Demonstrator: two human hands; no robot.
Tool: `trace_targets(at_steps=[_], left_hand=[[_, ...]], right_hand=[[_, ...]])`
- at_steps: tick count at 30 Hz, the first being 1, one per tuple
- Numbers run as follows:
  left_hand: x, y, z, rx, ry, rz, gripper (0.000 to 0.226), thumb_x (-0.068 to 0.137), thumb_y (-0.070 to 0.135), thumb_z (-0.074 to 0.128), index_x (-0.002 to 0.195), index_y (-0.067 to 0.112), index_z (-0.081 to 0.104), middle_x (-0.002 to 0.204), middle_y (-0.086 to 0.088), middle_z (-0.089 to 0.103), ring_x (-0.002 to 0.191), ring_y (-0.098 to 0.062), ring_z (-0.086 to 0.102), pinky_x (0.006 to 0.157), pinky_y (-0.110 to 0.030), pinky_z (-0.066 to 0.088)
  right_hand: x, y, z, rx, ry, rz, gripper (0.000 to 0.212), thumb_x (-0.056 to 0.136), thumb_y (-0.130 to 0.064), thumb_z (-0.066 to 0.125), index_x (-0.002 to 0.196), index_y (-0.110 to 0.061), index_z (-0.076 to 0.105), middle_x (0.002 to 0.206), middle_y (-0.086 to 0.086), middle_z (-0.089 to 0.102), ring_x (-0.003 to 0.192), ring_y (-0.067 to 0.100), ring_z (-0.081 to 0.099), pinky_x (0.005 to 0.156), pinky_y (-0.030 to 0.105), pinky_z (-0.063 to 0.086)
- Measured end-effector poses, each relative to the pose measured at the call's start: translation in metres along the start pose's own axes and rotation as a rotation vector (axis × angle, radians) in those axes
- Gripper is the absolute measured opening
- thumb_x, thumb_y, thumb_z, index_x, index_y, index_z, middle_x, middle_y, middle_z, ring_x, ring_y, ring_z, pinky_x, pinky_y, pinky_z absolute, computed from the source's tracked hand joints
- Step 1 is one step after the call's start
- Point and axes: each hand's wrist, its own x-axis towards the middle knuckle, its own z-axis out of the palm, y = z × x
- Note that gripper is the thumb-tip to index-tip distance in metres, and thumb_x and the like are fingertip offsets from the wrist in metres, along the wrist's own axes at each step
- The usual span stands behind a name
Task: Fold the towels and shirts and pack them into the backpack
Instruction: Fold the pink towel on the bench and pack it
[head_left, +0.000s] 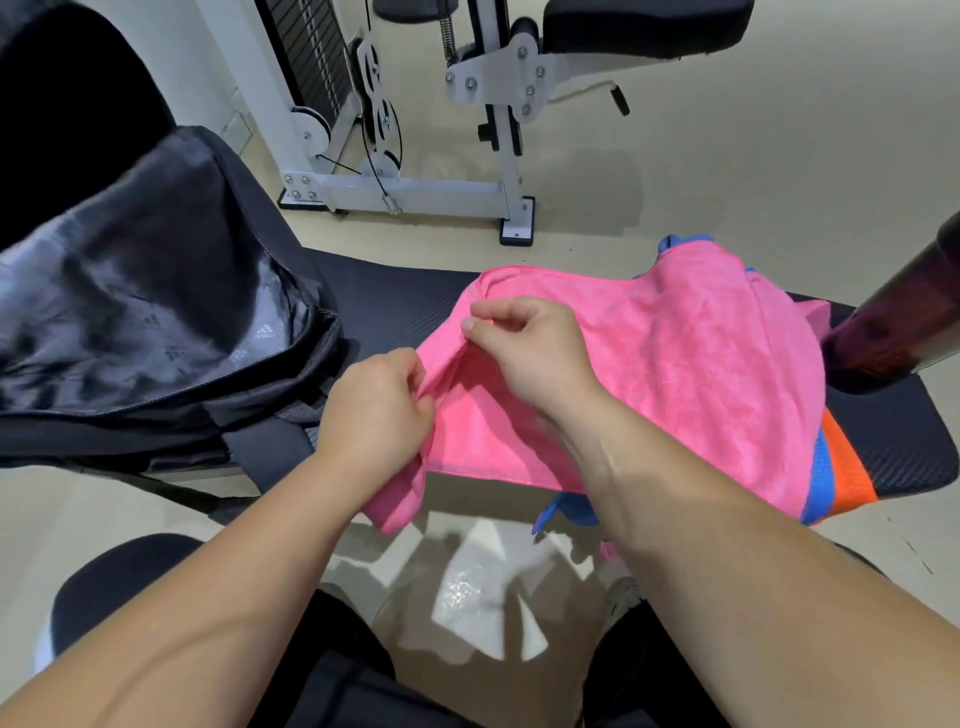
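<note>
A pink towel (670, 364) lies spread over a black padded bench (395, 301), draped across a blue and orange garment (841, 478) whose edges show at the right and near side. My left hand (374, 415) pinches the towel's left edge near its front corner. My right hand (524, 348) pinches the same edge a little farther back, thumb and fingers on a raised fold. A black backpack (150, 312) lies on the bench's left end, its zipped opening facing the towel.
A white weight machine (415, 156) stands on the beige floor behind the bench. A dark bottle (904, 322) stands on the bench at the right. My knees and a black seat (104, 582) are below the bench's near edge.
</note>
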Motion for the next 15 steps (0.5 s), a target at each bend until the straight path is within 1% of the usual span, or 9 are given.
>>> trace_targets(at_steps=[2,4,6,9,10,11,13,14,15], left_hand=[[-0.002,-0.008,-0.006,0.040,-0.007,-0.048,0.010,0.074,0.017,0.065,0.075,0.018,0.055,0.068,-0.001,0.060,0.071,-0.033,0.057,0.066,-0.042,0.050],[-0.004,-0.016,-0.015,0.049,-0.013,-0.086,0.008,0.075,0.018,0.062,0.076,0.017,0.055,0.067,-0.001,0.060,0.071,-0.034,0.057,0.065,-0.042,0.049],[-0.006,-0.021,-0.022,0.031,-0.012,-0.097,0.008,0.077,0.013,0.059,0.076,0.016,0.051,0.067,-0.003,0.058,0.072,-0.037,0.055,0.063,-0.042,0.046],[-0.005,-0.023,-0.036,-0.096,0.032,-0.179,0.010,0.083,0.006,0.051,0.081,0.014,0.047,0.070,-0.004,0.055,0.071,-0.034,0.051,0.062,-0.042,0.038],[-0.003,-0.023,-0.043,-0.137,0.058,-0.217,0.008,0.086,0.006,0.049,0.086,0.014,0.047,0.073,-0.004,0.056,0.072,-0.031,0.051,0.063,-0.042,0.038],[0.000,-0.023,-0.050,-0.162,0.086,-0.243,0.008,0.088,0.007,0.049,0.091,0.015,0.049,0.076,-0.003,0.057,0.073,-0.028,0.052,0.065,-0.041,0.038],[0.006,-0.025,-0.065,-0.173,0.133,-0.250,0.007,0.093,0.013,0.052,0.099,0.018,0.051,0.078,0.001,0.059,0.075,-0.023,0.053,0.065,-0.038,0.035],[0.008,-0.028,-0.071,-0.168,0.145,-0.241,0.006,0.094,0.018,0.055,0.100,0.019,0.052,0.078,0.003,0.060,0.076,-0.021,0.054,0.066,-0.037,0.035],[0.010,-0.030,-0.076,-0.165,0.155,-0.232,0.007,0.095,0.022,0.058,0.099,0.021,0.054,0.079,0.004,0.060,0.077,-0.020,0.055,0.066,-0.036,0.035]], right_hand=[[0.014,-0.011,0.008,0.079,-0.025,0.028,0.025,0.082,-0.009,0.078,0.107,-0.007,0.075,0.086,0.007,0.073,0.073,0.018,0.068,0.077,0.035,0.059],[0.026,-0.023,0.016,0.179,-0.070,0.078,0.029,0.087,-0.002,0.072,0.116,-0.003,0.069,0.081,0.008,0.069,0.066,0.016,0.064,0.066,0.029,0.056],[0.035,-0.036,0.023,0.251,-0.120,0.134,0.028,0.091,-0.003,0.068,0.119,-0.004,0.066,0.084,0.010,0.068,0.068,0.014,0.063,0.062,0.024,0.053],[0.046,-0.050,0.030,0.239,-0.261,0.178,0.007,0.096,-0.015,0.066,0.102,-0.013,0.068,0.081,0.006,0.061,0.064,0.014,0.053,0.058,0.029,0.040],[0.050,-0.054,0.031,0.246,-0.301,0.188,0.004,0.096,-0.018,0.065,0.098,-0.014,0.067,0.081,0.006,0.059,0.064,0.016,0.051,0.058,0.030,0.036],[0.055,-0.059,0.032,0.228,-0.322,0.184,0.006,0.097,-0.020,0.065,0.100,-0.015,0.067,0.083,0.005,0.060,0.068,0.017,0.053,0.061,0.031,0.037],[0.063,-0.071,0.033,0.141,-0.334,0.155,0.018,0.096,-0.026,0.067,0.112,-0.018,0.066,0.091,-0.001,0.068,0.083,0.015,0.061,0.070,0.030,0.044],[0.065,-0.078,0.035,0.129,-0.342,0.140,0.019,0.096,-0.027,0.067,0.113,-0.020,0.065,0.091,-0.003,0.070,0.086,0.012,0.063,0.072,0.028,0.044],[0.068,-0.085,0.038,0.146,-0.355,0.126,0.014,0.097,-0.027,0.066,0.109,-0.021,0.066,0.087,-0.005,0.071,0.082,0.010,0.064,0.069,0.027,0.043]])
